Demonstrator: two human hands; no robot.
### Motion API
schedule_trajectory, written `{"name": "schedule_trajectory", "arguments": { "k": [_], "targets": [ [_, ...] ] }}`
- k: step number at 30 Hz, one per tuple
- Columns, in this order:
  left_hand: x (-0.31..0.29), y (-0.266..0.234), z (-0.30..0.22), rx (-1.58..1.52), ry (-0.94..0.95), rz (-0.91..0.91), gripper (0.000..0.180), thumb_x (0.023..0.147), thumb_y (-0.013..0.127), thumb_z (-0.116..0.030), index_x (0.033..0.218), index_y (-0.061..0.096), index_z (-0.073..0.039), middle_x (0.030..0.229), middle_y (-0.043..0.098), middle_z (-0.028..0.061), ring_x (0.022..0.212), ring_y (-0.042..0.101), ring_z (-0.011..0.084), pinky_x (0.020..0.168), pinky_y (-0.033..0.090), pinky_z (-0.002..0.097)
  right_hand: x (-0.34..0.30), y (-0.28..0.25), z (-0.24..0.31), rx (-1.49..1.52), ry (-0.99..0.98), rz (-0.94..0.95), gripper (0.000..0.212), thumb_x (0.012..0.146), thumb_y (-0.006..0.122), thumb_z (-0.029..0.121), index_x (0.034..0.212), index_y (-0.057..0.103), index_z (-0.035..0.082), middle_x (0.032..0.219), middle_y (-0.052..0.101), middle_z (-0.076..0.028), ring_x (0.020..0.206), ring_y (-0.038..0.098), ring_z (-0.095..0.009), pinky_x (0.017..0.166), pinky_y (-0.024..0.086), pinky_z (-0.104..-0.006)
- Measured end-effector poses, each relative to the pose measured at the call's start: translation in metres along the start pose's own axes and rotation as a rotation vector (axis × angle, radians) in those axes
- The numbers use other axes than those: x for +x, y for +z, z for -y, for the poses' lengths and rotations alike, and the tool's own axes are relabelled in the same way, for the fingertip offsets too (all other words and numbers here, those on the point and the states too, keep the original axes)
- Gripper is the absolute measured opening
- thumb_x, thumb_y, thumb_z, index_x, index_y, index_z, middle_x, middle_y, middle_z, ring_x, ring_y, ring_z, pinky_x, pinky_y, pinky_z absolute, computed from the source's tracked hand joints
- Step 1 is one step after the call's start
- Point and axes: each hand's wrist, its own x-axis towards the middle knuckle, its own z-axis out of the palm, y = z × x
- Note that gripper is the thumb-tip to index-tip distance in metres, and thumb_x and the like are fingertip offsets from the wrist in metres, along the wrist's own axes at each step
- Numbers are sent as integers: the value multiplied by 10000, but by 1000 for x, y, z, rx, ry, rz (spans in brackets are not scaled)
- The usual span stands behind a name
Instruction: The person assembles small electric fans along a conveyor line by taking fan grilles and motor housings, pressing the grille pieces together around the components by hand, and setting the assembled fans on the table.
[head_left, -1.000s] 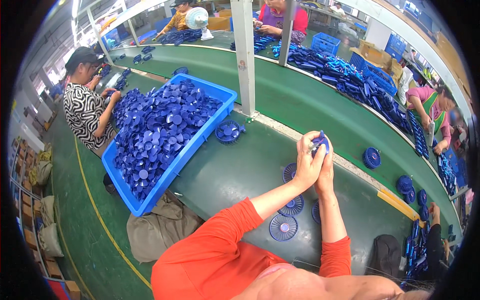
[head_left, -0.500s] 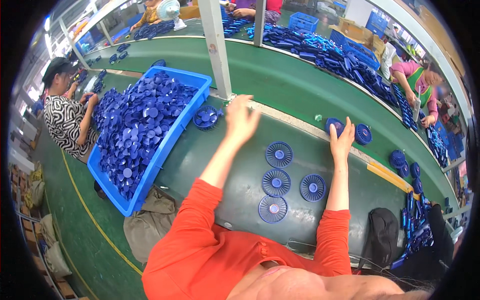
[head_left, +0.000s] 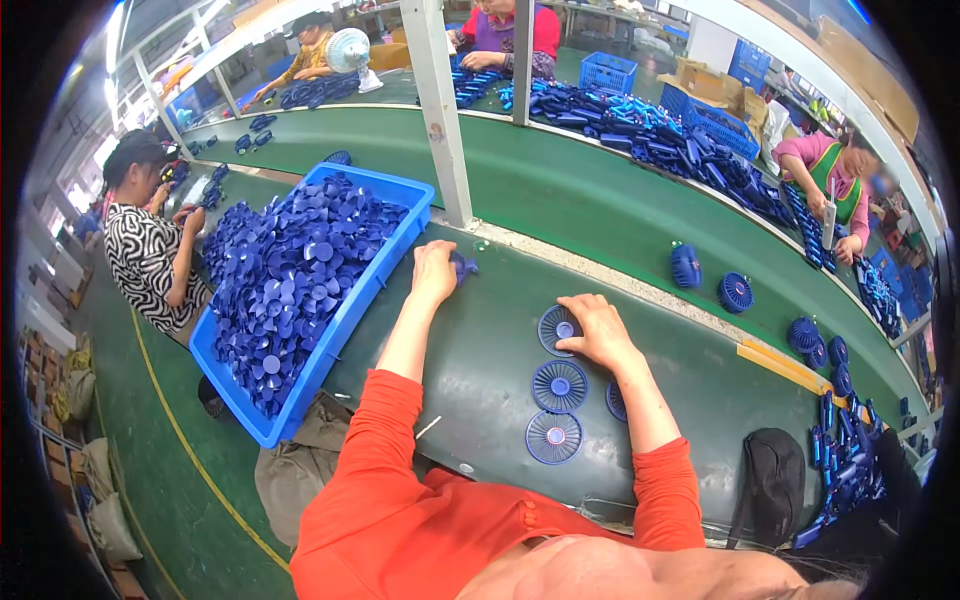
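On the green bench (head_left: 480,360), round slotted blue grilles (head_left: 559,386) lie flat in a column, likely for easy picking. The right hand (head_left: 598,328) rests open, fingers spread, on the farthest grille. Beyond, the left hand (head_left: 434,272) curls round a blue plastic fan blade (head_left: 463,266) beside the blade-heaped crate (head_left: 330,340).

My left hand (head_left: 434,272) and right hand (head_left: 598,330) rest on a dark green workbench (head_left: 480,360). Under my right fingers lies a round blue fan grille (head_left: 556,326), with two more grilles (head_left: 559,386) (head_left: 553,437) in a row toward me. At my left fingertips sits a small blue fan blade (head_left: 464,267). Left of my left hand stands a blue crate (head_left: 330,340) heaped with blades.
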Motion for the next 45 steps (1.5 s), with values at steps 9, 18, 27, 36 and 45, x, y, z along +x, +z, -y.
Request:
{"name": "schedule_trajectory", "arguments": {
  "k": [9, 18, 27, 36, 45],
  "targets": [
    [-6, -8, -31, -34, 90, 86, 195, 814, 664, -230, 894, 588, -69, 805, 666, 158, 819, 645, 356, 711, 492, 446, 4, -11, -12, 407, 259, -160, 301, 654, 790, 184, 863, 640, 28, 782, 625, -116, 735, 620, -239, 679, 490, -358],
    [-17, 65, -154, -1330, -117, 181, 272, 948, 555, -250, 1081, 598, -17, 959, 649, 56, 884, 617, 134, 768, 496, 283, 8, -40, 14, 81, -74, -810, 309, 633, 733, -14, 825, 498, 37, 1106, 594, -176, 1041, 544, -357, 904, 431, -428],
    [-24, 57, -210, -2225, -374, 762, 600, 974, 326, -536, 1300, 464, -52, 1231, 559, 139, 1126, 565, 257, 957, 486, 412, 4, -36, -6, 113, -68, -570, 345, 671, 769, 152, 864, 498, 62, 1422, 361, -264, 1350, 306, -421, 1058, 311, -475],
    [-38, 64, -227, -2091, -425, 312, 409, 1018, 342, -382, 1263, 451, -73, 1182, 534, 78, 1087, 536, 199, 939, 453, 360, 9, -30, -16, 231, 3, -574, 688, 766, 661, 366, 1344, 428, 76, 1390, 397, -207, 1280, 378, -376, 1067, 302, -451],
    [-53, 59, -236, -1013, 357, -352, 426, 893, 526, -153, 1276, 430, 6, 1262, 464, 195, 1175, 430, 339, 1015, 320, 434, 18, -4, -12, 1215, 106, -568, 502, 1018, 311, 428, 1392, 346, 93, 1289, 460, -69, 1181, 449, -164, 1031, 353, -314]
  ]
}}
